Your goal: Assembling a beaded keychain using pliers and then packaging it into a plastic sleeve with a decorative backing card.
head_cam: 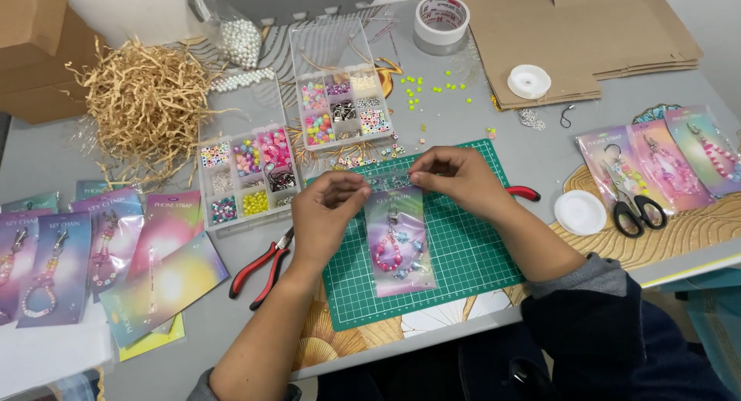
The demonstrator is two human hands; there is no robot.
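Head view: a person sits at a grey worktop [463, 131], both bare hands over a green cutting mat [471, 254].
Left hand [324, 216]: fingers pinched narrow on the top left edge of a clear packet [397, 243].
Right hand [455, 177]: fingers pinched narrow on the packet's top right edge.
Packet: lies flat on the mat between the hands, its top strip held by both; inside is a pastel card with a beaded strap in pink and blue.
Pliers [262, 271]: red-handled, on the worktop just left of the mat, near the left wrist.
Bead boxes: two clear compartment boxes, one [247, 177] left of the left hand, one [343, 111] beyond the mat.
Finished packets: a group [100, 254] at far left, another [664, 158] at right, with black scissors [633, 208] lying on it.
Paper shred [147, 100]: heaped at upper left.
Tape roll [441, 23]: beyond the boxes, beside flat cardboard [579, 38].
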